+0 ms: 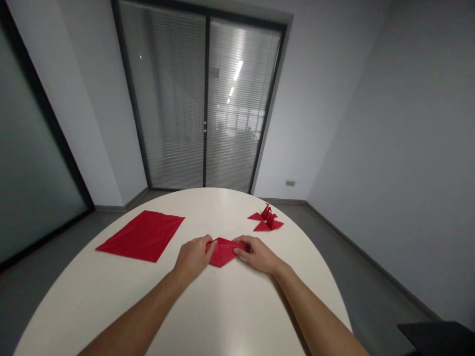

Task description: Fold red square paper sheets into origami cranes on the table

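Note:
A partly folded piece of red origami paper (pixel 221 254) lies on the table in front of me, with creases and layered flaps. My left hand (pixel 195 254) grips its left side, the thumb lying on top. On the opposite side, my right hand (pixel 258 253) pinches the right edge between thumb and curled fingers. Parts of both side edges are hidden under my fingers.
The round white table (pixel 222 316) fills the foreground. A flat red paper sheet (pixel 144 237) lies on the left, and folded red paper cranes (pixel 267 220) sit at the right. Behind are glass doors with blinds (pixel 204 109); a black object (pixel 441 336) is at lower right.

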A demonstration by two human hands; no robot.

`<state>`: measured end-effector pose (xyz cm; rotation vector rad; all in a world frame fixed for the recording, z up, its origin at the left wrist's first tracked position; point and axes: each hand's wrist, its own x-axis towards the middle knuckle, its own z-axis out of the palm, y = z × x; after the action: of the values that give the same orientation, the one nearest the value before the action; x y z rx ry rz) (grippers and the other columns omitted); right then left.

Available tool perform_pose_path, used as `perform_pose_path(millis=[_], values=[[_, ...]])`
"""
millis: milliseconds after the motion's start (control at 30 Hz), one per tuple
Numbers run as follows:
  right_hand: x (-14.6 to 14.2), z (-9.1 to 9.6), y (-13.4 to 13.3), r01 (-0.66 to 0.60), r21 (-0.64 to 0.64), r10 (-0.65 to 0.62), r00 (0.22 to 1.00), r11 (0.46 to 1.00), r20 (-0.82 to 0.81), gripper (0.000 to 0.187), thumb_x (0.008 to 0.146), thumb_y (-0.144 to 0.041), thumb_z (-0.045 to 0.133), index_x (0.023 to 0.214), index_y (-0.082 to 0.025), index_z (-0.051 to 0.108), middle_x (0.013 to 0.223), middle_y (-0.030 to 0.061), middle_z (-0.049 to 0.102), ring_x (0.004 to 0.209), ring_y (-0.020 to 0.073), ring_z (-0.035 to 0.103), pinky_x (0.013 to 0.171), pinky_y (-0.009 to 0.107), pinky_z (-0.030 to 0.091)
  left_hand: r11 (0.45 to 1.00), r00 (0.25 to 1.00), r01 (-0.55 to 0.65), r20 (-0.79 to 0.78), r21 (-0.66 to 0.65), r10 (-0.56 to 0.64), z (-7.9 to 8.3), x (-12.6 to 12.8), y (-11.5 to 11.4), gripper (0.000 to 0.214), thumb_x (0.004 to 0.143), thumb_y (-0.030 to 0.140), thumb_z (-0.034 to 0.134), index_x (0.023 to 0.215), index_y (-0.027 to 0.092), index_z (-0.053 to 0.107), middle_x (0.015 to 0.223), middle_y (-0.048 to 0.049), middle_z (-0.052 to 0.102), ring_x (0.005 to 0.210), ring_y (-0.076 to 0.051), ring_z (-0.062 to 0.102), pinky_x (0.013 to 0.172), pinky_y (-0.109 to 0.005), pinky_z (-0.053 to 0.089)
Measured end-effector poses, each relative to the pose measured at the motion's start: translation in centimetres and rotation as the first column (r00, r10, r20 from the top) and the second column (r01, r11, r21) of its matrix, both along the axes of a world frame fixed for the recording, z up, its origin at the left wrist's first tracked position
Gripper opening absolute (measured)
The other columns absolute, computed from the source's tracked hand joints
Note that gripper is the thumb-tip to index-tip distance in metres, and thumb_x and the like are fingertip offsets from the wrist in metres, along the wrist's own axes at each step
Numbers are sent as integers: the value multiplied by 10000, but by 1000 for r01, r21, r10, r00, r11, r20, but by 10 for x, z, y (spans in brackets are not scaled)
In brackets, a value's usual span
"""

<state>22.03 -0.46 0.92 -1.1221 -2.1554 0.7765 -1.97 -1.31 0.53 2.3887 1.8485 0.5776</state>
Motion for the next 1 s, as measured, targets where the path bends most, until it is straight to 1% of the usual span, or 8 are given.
perform_pose_path(millis=[133, 233, 333, 500, 600, 733, 867, 1000], values=[[-2, 1, 0, 75, 77, -81, 993, 994, 84, 241, 962, -300, 551, 1048, -194, 749, 934, 72, 736, 833, 211, 640, 778, 320, 482, 999, 999, 40, -11, 21, -39, -1, -1, 0, 301, 1029, 361, 412, 909, 232, 655, 916, -30, 747, 833, -207, 698, 666, -299, 390], [-3, 1, 0, 77, 110, -91, 987, 991, 131, 237, 967, -280, 540, 1034, -207, 755, 912, 66, 725, 833, 210, 636, 779, 320, 479, 996, 997, 63, -58, 60, -60, -1, -1, 0, 298, 1032, 323, 415, 912, 212, 665, 935, -44, 739, 846, -218, 683, 732, -323, 408], [-3, 1, 0, 61, 166, -88, 983, 984, 162, 225, 954, -261, 561, 1081, -208, 739, 902, 64, 718, 839, 213, 631, 792, 327, 483, 990, 990, 96, -110, 107, -84, -1, 0, 0, 318, 1035, 286, 409, 879, 190, 669, 910, -61, 725, 888, -243, 662, 802, -357, 414], [-6, 7, -5, -39, 320, -13, 987, 947, 160, 285, 938, -218, 593, 1209, -198, 678, 1127, 100, 693, 1052, 235, 604, 954, 374, 476, 987, 986, 98, -150, 128, -78, 2, 3, 1, 356, 1047, 274, 379, 879, 169, 675, 931, -88, 719, 927, -264, 652, 818, -380, 416], [-9, 12, -9, -120, 328, 56, 979, 937, 198, 307, 932, -258, 629, 1230, -217, 692, 1238, 113, 657, 1143, 243, 583, 1013, 384, 463, 992, 981, 100, -172, 78, -85, 6, 4, 1, 389, 1056, 270, 345, 880, 168, 676, 888, -87, 732, 870, -262, 673, 794, -387, 416], [-11, 13, -10, -191, 290, 116, 959, 938, 257, 308, 917, -255, 651, 1217, -231, 717, 1218, 97, 679, 1135, 242, 596, 1010, 373, 470, 993, 984, 105, -151, 58, -95, 7, 4, 0, 358, 1050, 271, 367, 887, 178, 672, 870, -75, 737, 833, -259, 681, 782, -393, 414], [-10, 6, -6, -179, 305, 94, 957, 935, 275, 288, 920, -263, 650, 1194, -226, 731, 1173, 91, 706, 1108, 242, 610, 1001, 368, 472, 983, 991, 103, -97, 155, -89, 5, 3, 0, 226, 1016, 249, 460, 994, 187, 677, 964, -73, 715, 919, -255, 655, 819, -389, 414], [-6, 0, -2, -120, 349, 12, 955, 929, 295, 267, 928, -271, 641, 1172, -232, 742, 1185, 92, 707, 1112, 250, 610, 999, 381, 468, 954, 986, 167, -35, 247, -164, 1, 6, -2, 193, 1001, 223, 478, 1049, 195, 663, 1032, -68, 691, 965, -244, 619, 850, -387, 421]])
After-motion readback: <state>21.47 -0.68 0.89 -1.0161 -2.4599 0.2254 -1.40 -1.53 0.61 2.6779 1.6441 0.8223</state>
